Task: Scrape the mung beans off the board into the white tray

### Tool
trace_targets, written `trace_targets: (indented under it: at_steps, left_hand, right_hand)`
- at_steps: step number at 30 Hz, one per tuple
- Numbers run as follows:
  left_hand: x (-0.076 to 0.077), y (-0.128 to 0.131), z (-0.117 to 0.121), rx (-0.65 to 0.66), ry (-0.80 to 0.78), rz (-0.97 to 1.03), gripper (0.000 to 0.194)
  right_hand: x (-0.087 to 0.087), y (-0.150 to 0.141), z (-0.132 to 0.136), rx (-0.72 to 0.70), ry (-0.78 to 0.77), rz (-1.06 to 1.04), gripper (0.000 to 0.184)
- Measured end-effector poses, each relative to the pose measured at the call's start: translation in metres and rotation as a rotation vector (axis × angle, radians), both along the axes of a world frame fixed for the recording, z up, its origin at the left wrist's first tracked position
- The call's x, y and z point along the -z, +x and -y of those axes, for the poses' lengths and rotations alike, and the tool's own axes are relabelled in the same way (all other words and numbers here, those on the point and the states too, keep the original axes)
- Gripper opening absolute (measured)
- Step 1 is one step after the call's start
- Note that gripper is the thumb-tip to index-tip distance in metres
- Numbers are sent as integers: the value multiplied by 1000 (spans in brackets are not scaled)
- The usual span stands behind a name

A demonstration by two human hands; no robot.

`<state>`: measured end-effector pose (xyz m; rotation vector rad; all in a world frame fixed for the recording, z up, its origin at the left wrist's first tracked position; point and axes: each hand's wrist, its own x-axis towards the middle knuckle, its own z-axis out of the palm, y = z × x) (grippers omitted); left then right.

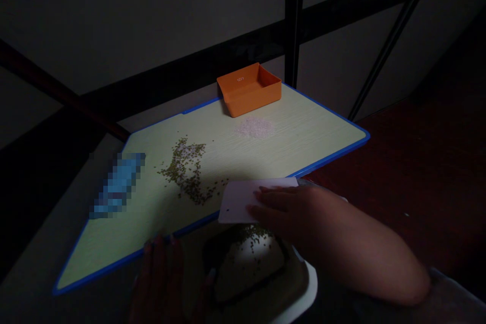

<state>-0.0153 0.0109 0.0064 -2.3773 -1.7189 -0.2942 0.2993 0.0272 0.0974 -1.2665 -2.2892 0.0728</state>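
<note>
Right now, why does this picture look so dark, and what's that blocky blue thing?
In the head view, the room is dim, and the pale board catches most of the light. The left hand and right hand look shadowy, and the blue object is pixelated into blocks.

Bare hands [281,207] and forearm [353,248], a grey sleeve [451,298] beyond the elbow

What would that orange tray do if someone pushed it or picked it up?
The orange tray looks like thin-walled plastic, so it is probably light for its size. Its wide base, sitting flat on the pale board, suggests it would slide rather than tip when pushed. Those thin walls might flex slightly when gripped.
</note>
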Motion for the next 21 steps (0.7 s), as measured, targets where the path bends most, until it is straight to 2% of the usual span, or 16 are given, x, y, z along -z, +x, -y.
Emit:
trace_targets:
  at_steps: [9, 12, 18, 21]
  left_hand:
    - [0, -1, -2, -2, -7, 12, 79]
    - [1, -3, -1, 2, -9, 3, 77]
    - [2, -3, -2, 8, 14, 6, 77]
    - [1, -3, -3, 12, 13, 9, 78]
  right_hand:
    - [7, 0, -3, -39, 42, 76, 34]
    - [6, -1, -10, 1, 45, 59, 32]
    - [5, 7, -38, 75, -126, -21, 33]
    - [5, 13, -54, 93, -151, -52, 34]
